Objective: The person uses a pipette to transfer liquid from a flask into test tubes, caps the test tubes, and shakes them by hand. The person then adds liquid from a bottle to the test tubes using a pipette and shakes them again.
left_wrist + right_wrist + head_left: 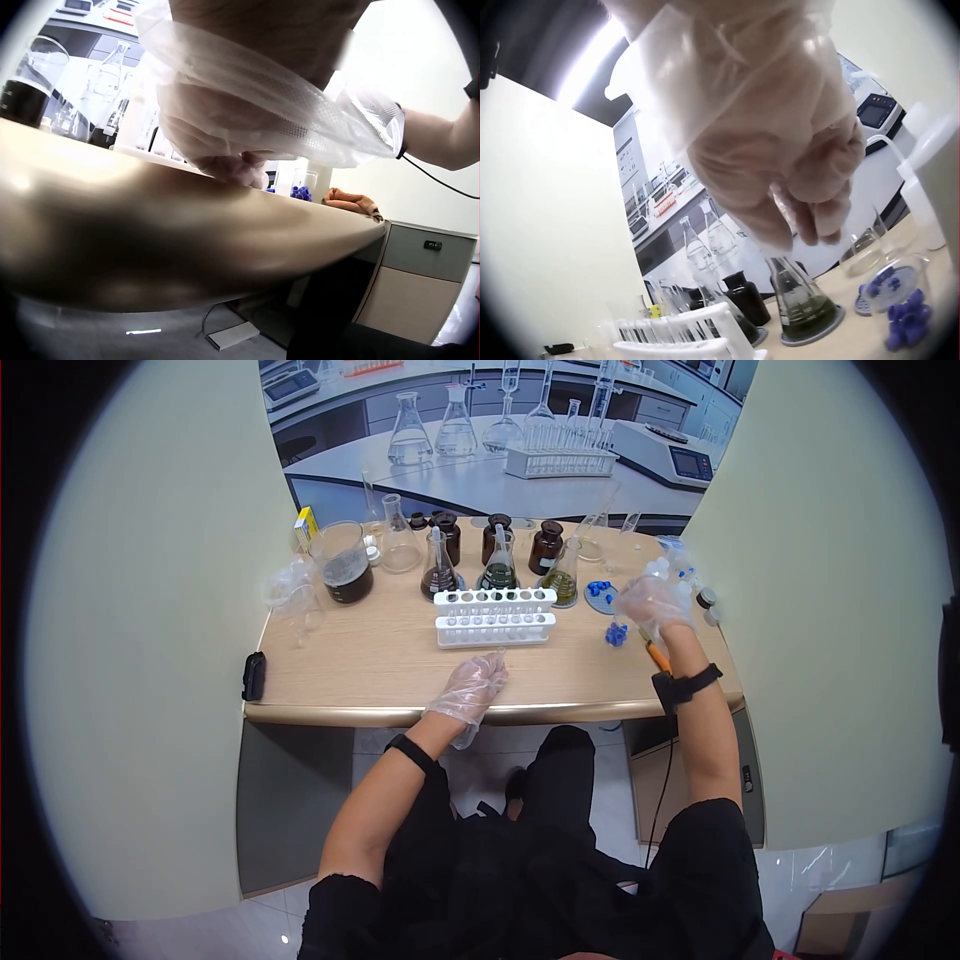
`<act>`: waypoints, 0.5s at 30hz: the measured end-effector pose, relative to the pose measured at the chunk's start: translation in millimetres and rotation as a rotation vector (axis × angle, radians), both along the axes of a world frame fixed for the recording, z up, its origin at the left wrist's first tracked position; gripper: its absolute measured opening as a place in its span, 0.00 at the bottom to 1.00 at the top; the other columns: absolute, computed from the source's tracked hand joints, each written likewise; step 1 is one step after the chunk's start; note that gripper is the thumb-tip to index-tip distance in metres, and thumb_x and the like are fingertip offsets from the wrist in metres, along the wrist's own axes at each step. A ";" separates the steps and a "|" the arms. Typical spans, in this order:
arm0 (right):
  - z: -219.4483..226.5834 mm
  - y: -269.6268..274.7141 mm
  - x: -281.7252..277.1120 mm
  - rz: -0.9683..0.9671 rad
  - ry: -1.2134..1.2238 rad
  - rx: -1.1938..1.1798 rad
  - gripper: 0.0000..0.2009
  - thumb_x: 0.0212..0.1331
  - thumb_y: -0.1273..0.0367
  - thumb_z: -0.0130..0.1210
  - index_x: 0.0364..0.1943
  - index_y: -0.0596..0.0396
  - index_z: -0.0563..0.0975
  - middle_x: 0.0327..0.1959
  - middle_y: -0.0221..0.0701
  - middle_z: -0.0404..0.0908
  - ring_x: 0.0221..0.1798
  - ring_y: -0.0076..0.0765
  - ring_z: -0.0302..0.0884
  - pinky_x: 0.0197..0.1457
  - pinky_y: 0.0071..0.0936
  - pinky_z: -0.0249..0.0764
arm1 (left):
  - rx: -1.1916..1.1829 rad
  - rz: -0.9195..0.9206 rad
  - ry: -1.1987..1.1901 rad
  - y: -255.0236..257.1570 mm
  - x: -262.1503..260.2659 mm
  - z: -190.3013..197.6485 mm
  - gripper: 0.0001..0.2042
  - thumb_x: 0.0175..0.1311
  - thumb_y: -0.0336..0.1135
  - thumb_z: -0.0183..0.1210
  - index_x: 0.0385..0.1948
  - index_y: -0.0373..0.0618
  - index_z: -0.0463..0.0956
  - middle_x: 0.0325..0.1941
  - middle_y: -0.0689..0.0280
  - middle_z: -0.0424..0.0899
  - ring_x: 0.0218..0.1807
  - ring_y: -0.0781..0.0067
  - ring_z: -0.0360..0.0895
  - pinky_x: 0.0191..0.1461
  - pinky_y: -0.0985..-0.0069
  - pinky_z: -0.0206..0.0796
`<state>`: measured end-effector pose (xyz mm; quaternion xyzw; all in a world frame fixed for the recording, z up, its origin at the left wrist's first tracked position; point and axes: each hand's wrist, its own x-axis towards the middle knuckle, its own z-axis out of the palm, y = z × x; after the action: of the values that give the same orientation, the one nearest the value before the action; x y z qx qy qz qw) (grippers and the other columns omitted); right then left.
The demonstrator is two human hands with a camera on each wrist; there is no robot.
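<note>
Both hands wear clear plastic gloves. Near the table's front edge, the left hand point(472, 688) has its fingers curled in and pinches a small clear test tube point(502, 652), mostly hidden by the glove. A white rack point(496, 622) with several test tubes stands just beyond it. At the right, the right hand point(650, 603) hovers beside a cluster of blue stoppers point(616, 634). Its fingers hang down loosely bent in the right wrist view, and nothing shows between them. More blue stoppers lie on a round mat point(600, 597) close to that hand.
Behind the rack stand conical flasks with dark liquid point(440, 578), green liquid point(498, 576) and olive liquid point(563, 588), plus brown bottles point(546, 548). A beaker of dark liquid point(347, 578) is at left. An orange object point(658, 656) lies under the right wrist.
</note>
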<state>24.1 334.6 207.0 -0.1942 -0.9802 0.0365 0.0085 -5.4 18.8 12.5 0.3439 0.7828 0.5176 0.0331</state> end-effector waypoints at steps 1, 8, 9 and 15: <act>-2.4 -1.2 6.2 -0.029 -0.056 0.015 0.16 0.61 0.62 0.56 0.47 0.52 0.88 0.53 0.47 0.87 0.57 0.54 0.85 0.62 0.41 0.79 | -0.021 0.012 0.018 0.0 0.6 1.8 0.06 0.77 0.32 0.56 0.38 0.41 0.78 0.28 0.60 0.78 0.32 0.64 0.74 0.41 0.66 0.69; -76.3 36.7 4.1 0.218 -0.259 0.087 0.16 0.62 0.63 0.57 0.49 0.53 0.86 0.52 0.48 0.87 0.57 0.55 0.85 0.63 0.40 0.79 | -0.003 0.016 0.024 1.7 -2.1 -5.6 0.09 0.79 0.34 0.55 0.39 0.40 0.78 0.29 0.59 0.79 0.33 0.62 0.75 0.42 0.66 0.69; -84.5 38.8 2.3 0.159 -0.221 0.081 0.16 0.61 0.64 0.57 0.50 0.54 0.85 0.52 0.49 0.87 0.57 0.55 0.85 0.63 0.41 0.79 | -0.004 0.017 0.025 1.2 -2.2 -4.4 0.09 0.79 0.34 0.55 0.39 0.40 0.78 0.29 0.59 0.79 0.33 0.62 0.75 0.42 0.66 0.69; -111.3 44.9 0.3 0.092 -0.075 0.039 0.15 0.63 0.67 0.58 0.52 0.56 0.83 0.51 0.50 0.87 0.57 0.56 0.85 0.62 0.43 0.79 | 0.014 0.020 -0.048 1.0 -0.5 -3.2 0.09 0.80 0.35 0.55 0.40 0.41 0.78 0.29 0.59 0.80 0.33 0.62 0.76 0.42 0.67 0.69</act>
<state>24.4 379.5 95.7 -0.1501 -0.9883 0.0104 -0.0260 -6.0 19.8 9.3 0.3239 0.7815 0.5314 0.0442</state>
